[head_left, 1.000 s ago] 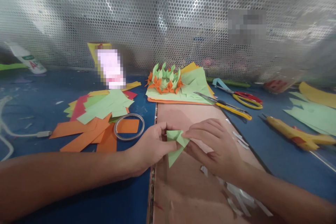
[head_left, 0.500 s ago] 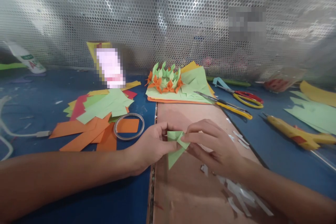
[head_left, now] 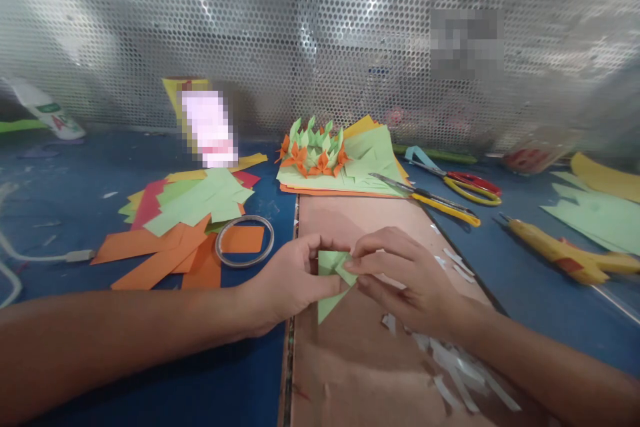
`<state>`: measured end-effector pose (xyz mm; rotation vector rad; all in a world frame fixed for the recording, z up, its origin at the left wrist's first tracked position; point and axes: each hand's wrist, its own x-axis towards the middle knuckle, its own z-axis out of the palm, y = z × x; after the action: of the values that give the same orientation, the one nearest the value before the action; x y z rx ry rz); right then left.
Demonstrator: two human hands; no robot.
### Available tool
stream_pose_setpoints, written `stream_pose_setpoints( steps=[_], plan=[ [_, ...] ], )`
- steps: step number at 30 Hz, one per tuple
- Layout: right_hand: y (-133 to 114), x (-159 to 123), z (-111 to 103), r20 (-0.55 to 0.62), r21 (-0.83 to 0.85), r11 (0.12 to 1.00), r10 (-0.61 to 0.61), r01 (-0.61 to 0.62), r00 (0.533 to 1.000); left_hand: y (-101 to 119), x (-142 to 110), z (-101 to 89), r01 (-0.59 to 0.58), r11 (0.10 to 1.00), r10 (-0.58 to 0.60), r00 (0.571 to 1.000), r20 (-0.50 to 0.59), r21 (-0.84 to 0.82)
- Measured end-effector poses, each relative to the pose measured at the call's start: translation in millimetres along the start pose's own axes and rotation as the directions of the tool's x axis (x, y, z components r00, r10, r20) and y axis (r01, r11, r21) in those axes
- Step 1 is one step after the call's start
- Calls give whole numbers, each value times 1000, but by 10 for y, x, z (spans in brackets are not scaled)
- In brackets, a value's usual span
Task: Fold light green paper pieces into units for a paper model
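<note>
A small piece of light green folded paper (head_left: 327, 305) is held up between both hands, over the brown board (head_left: 360, 373). My left hand (head_left: 293, 277) pinches its left part, with the thumb across the front and the fingers behind. My right hand (head_left: 405, 270) grips a folded flap at the paper's right edge between thumb and fingertips. One pointed corner of the paper hangs down below my left thumb. Behind the hands, a ring of green and orange folded-paper pieces (head_left: 320, 153) rests on a stack of coloured sheets (head_left: 375, 153).
Left of the board lie orange paper strips (head_left: 160, 250), green sheets (head_left: 200, 197) and a tape roll (head_left: 245, 265). A box cutter (head_left: 445, 209), scissors (head_left: 470, 190) and a yellow glue gun (head_left: 560, 253) lie to the right. White scraps (head_left: 460, 373) litter the board near my right forearm.
The flap at the paper's right edge is pressed slightly further inward by my right fingertips. Both hands stay almost in place, and the view shifts a little.
</note>
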<state>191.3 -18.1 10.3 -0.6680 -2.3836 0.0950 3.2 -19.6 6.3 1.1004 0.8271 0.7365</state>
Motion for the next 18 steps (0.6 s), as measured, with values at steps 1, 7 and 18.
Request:
stream_pose_setpoints(
  steps=[1, 7, 18],
  plan=[
    [1, -3, 2, -1, -2, 1000, 0, 0, 1000, -3, -2, -1, -1, 1000, 1, 1000, 6, 0],
    [5, -16, -6, 13, -5, 1000, 4, -4, 1000, 3, -8, 8, 24, 1000, -24, 1000, 7, 1],
    [6, -13, -67, 100, -5, 1000, -10, 11, 995, 42, -13, 0, 52, 999, -52, 999, 5, 11]
  ],
)
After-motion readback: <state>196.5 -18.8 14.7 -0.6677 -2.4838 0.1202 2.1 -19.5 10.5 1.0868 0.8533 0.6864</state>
